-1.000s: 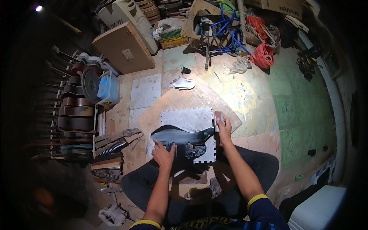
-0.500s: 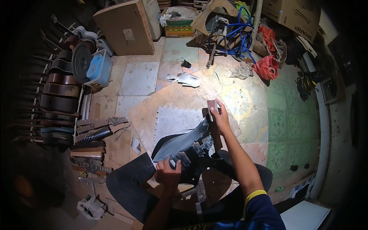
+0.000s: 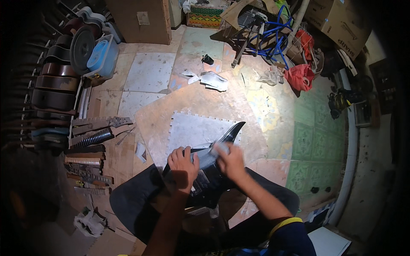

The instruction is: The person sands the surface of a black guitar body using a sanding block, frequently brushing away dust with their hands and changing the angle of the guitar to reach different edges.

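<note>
A black electric guitar body (image 3: pixel 232 133) lies tilted across my lap, its pointed horn toward the far right. A dull grey, dusty patch covers part of its face. My left hand (image 3: pixel 183 167) holds the body near its left side, fingers curled over it and thumb apart. My right hand (image 3: pixel 232 161), smeared by motion, is closed round a small sanding block (image 3: pixel 219 149) and presses it on the body near the base of the horn. Under the guitar's far side is a light grey foam mat (image 3: pixel 188 130) with toothed edges.
A brown board (image 3: pixel 149 112) lies beneath the mat. Guitar bodies (image 3: pixel 55 83) stand racked at the left, with several necks (image 3: pixel 100 135) nearer me. Beyond the board lie crumpled white paper (image 3: pixel 214 81) and a black cup (image 3: pixel 208 59). Blue hose (image 3: pixel 279 42) and red bags (image 3: pixel 300 77) sit at the far right.
The guitar body has turned, and its horn now points away to the right. My right hand has brought the block down toward me onto the body. My left hand has shifted farther up it.
</note>
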The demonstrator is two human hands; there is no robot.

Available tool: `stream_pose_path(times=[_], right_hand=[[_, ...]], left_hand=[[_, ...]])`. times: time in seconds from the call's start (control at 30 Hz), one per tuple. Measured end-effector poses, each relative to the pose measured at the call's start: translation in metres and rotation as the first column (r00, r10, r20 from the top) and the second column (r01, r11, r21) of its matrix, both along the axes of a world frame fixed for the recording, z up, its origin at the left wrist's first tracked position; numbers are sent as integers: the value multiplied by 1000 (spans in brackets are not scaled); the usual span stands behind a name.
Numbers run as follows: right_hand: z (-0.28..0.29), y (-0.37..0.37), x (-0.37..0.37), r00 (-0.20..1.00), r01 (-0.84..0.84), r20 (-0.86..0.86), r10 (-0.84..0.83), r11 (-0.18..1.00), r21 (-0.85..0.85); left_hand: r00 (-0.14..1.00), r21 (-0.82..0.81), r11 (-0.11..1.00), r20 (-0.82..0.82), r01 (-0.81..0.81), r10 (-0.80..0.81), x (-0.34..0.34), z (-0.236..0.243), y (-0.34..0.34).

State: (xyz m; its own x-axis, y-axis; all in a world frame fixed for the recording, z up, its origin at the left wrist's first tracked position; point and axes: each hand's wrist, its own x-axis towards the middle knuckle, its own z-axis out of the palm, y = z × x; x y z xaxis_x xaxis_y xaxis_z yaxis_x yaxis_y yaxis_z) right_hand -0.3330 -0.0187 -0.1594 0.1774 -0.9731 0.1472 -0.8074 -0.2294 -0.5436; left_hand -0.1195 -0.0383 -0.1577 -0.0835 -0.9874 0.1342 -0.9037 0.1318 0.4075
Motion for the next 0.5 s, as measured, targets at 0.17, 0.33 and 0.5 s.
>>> stream_pose_path(times=[0.17,0.33,0.5], right_hand=[[-20,-61,-56,848,507,-70,-526,842,-184],[18,13,24,996,93,-11,-92,995,35],[-10,-62,-69,835,545,-41,-548,836,-61]], left_hand=[[1000,-13,1000,-21,9,-9,-16,-1,-2],[1000,-5,1000,17,5,-5,-1,-1,-4],[999,5,1000,-20,29,-29,-15,3,-9]])
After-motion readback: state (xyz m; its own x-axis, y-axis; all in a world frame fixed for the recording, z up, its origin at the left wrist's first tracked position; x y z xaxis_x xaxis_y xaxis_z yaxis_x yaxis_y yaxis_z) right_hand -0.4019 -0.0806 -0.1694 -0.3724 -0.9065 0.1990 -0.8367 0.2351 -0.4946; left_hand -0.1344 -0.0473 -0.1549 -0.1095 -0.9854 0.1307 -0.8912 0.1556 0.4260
